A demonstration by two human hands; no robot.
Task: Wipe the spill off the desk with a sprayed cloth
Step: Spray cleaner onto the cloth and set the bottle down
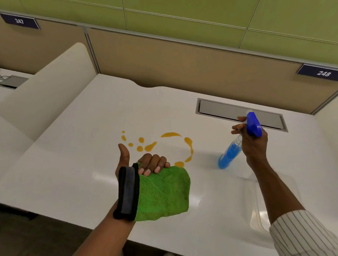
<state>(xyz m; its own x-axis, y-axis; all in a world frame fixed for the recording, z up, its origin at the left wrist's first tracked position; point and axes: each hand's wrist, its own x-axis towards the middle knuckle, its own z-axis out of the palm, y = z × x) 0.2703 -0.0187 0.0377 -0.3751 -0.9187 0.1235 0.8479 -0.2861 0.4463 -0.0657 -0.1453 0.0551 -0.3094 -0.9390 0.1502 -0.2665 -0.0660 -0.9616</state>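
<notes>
An orange spill [188, 142] lies in drops and a curved streak on the white desk [90, 132]. My left hand [146, 164] grips a green fluffy cloth [163, 194] by its upper edge, thumb raised, just in front of the spill; a black and grey strap wraps the wrist. My right hand [252, 141] holds a spray bottle [229, 154] with blue liquid and a blue trigger head, tilted, its base low near the desk to the right of the spill. The nozzle is hidden by my fingers.
A grey cable hatch [239, 112] is set into the desk behind my right hand. Tan partition panels with number tags 247 [19, 21] and 248 [323, 73] close the back. A white divider [45, 99] separates the neighbouring desk at left. The near desk edge runs below my forearms.
</notes>
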